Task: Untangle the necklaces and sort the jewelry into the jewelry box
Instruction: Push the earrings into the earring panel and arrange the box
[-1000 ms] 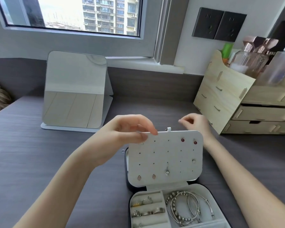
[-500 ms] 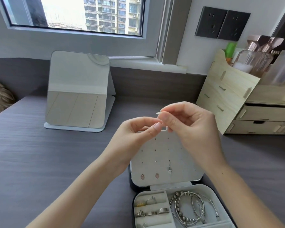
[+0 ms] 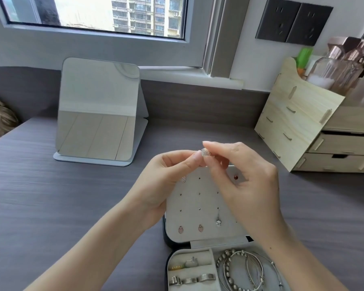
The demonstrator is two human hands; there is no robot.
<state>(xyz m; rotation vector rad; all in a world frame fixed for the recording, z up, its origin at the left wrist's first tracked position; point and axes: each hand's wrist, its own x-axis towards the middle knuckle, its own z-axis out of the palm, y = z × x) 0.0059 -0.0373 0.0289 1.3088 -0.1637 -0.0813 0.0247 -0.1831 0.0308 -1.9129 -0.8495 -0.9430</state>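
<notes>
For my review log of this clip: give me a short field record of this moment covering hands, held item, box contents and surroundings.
left hand: fingertips pinch the sparkly earring
right hand: pinches the same earring from the other side
position: above the earring panel of the open jewelry box
on panel: two pink earrings, a dangling earring, a red stud, a sparkly stud
tray: rings, bracelets
desk: mirror, wooden organizer

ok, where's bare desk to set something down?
Free: desk left of the jewelry box, in front of the mirror; right of it, in front of the wooden organizer. Crowded: over the box, left hand and right hand pinching an earring.
</notes>
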